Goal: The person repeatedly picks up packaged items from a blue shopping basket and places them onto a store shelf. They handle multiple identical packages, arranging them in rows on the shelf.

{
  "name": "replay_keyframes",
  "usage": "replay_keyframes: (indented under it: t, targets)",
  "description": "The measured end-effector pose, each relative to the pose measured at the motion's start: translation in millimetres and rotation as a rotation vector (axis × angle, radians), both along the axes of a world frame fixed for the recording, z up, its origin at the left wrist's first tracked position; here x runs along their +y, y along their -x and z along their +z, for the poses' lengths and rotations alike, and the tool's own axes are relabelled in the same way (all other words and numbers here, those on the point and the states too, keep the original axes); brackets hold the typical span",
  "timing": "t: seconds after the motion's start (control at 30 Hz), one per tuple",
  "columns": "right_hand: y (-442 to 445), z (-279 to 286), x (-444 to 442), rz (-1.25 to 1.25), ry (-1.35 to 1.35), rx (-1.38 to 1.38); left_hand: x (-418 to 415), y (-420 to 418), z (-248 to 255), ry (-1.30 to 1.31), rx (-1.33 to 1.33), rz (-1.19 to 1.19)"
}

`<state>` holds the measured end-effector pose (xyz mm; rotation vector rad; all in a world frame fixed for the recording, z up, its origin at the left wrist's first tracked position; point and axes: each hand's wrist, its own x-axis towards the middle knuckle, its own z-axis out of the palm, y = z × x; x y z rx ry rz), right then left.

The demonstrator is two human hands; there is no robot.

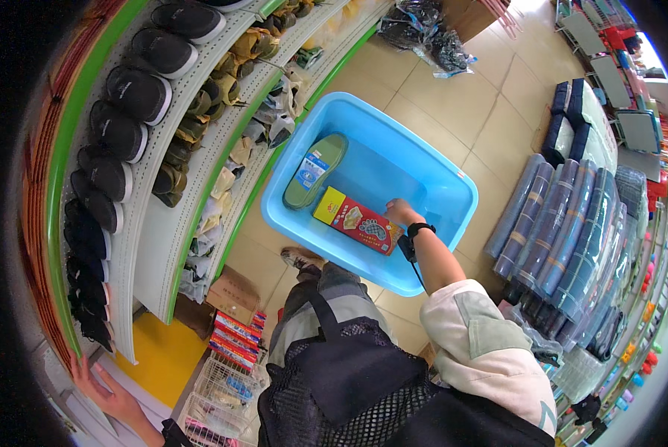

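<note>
A light blue plastic tub (451,190) lies before me on the tiled floor. My right hand (401,212) is inside it with fingers curled, beside the upper edge of a red and yellow cardboard box (362,220). The box bears a footprint picture and writing; whether my fingers grip it is unclear. To its left in the tub, a pair of green insoles (329,152) with a blue and white label leans against the wall. At lower left my left hand (107,394) has its fingers spread at the green-edged end of a shelf, holding nothing.
Shelves on the left carry black shoes (138,92) and olive-coloured shoes (211,98) in paper. Rolled plastic-wrapped sheets (552,223) stand at right. Black plastic bags (423,33) lie on the floor beyond the tub. Wire baskets (216,413) sit low at left.
</note>
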<state>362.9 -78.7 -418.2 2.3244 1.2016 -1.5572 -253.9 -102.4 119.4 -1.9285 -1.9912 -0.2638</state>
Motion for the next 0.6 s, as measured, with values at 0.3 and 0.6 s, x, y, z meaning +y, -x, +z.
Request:
replay_keyframes:
  t: [0.3, 0.6]
  targets:
    - [13, -25, 1, 0.202, 0.086, 0.001, 36, -58, -27, 0.309, -0.116, 0.003]
    - [43, -49, -3, 0.28, 0.015, -0.06, 40, -78, -43, 0.475, -0.226, 0.016]
